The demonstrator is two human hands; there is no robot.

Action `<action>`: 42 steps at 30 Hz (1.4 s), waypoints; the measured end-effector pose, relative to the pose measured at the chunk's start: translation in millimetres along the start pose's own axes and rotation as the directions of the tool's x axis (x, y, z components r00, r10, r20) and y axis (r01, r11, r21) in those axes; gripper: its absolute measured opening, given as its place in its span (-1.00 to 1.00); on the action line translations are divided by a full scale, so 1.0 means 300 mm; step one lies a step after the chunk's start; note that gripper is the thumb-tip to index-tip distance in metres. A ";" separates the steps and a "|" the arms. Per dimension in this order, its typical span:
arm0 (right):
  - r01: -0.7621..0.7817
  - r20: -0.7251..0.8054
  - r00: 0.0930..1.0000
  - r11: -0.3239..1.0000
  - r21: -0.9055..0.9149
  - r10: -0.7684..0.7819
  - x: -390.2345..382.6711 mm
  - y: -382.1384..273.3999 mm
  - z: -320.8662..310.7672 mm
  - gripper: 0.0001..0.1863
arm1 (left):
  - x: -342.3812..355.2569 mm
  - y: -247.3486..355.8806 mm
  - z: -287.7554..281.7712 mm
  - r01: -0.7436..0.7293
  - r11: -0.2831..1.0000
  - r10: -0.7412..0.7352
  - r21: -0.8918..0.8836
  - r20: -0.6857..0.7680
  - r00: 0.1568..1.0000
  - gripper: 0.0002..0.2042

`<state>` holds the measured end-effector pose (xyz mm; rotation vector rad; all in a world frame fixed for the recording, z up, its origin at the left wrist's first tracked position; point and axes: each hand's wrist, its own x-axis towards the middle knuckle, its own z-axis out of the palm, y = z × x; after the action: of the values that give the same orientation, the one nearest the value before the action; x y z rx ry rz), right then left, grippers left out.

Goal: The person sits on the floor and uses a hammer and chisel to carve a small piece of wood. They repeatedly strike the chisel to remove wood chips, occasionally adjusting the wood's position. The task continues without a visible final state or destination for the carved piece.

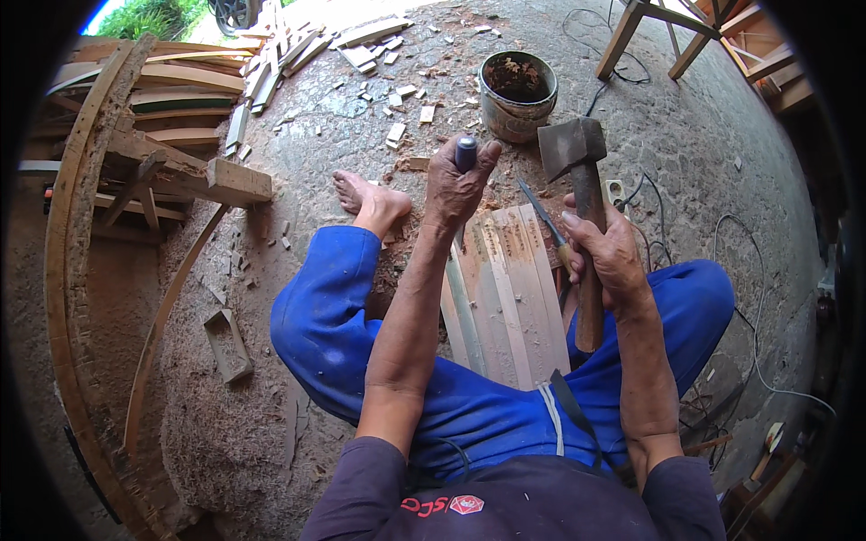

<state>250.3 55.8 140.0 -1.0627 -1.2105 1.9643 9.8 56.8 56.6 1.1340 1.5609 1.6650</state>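
Observation:
My left hand (456, 185) is closed round a chisel-like tool with a dark, rounded handle (465, 153). Its working end is mostly hidden below the hand. In my right hand (612, 252) is a hammer (588, 203), its heavy steel head up and its wooden handle pointing down toward my lap. A slim pointed tool (541, 214) with a light wooden handle slants beside the fingers of that hand; whether they grip it too I cannot tell. Between my legs lie several boards side by side (505, 298), with rows of small dark marks near their far end.
A dirty bucket (518, 95) stands beyond the boards. Wood offcuts (397, 131) and shavings litter the floor. Long curved timbers (77, 225) and a thick beam (236, 183) rise at left, near a small wooden trough (227, 345). Cables (762, 307) trail at right; wooden legs (622, 41) stand far right.

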 end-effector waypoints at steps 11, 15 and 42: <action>-0.030 0.017 0.999 0.997 -0.072 0.031 0.009 0.019 0.028 -0.58 | -0.019 -0.084 -0.010 -0.067 0.984 0.077 0.165 -0.053 0.996 -0.51; -0.044 0.030 0.999 0.997 -0.057 0.046 0.010 0.027 0.025 -0.58 | -0.013 -0.065 -0.009 -0.056 0.983 0.064 0.172 -0.045 0.997 -0.53; 0.446 0.438 0.875 -0.011 -0.895 -0.208 0.067 -0.068 0.129 -0.53 | -0.004 -0.260 -0.051 -0.418 0.772 0.355 0.479 0.221 0.908 -0.76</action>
<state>208.2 63.5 162.4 -0.9188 -2.8053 0.5287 -13.3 59.5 -19.5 1.9159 1.8473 1.4032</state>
